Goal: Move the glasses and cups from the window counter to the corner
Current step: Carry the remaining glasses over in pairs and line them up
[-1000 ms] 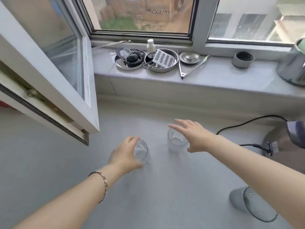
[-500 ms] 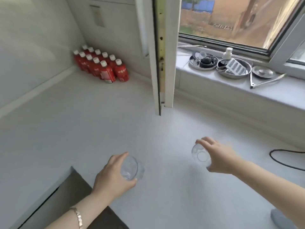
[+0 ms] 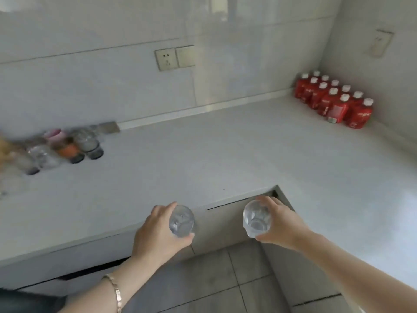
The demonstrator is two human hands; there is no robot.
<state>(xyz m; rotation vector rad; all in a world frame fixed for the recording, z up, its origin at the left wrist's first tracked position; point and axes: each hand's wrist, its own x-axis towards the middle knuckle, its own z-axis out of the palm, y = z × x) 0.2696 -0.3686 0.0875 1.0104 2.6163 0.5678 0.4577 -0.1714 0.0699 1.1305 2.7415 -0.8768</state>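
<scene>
Far left of the left grip [image 3: 158, 231], a cluster of glasses and cups [image 3: 58, 147] on the table [image 3: 225, 154] is smeared by blur; their count is unclear, and the frame edge cuts off the leftmost. Each grip's palm side hides behind its clear glass.

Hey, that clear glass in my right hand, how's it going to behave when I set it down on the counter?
The small clear drinking glass looks empty, so probably light. Its smooth wall may be slippery in the right hand. It's likely fragile against the hard grey counter, so land it gently.
</scene>
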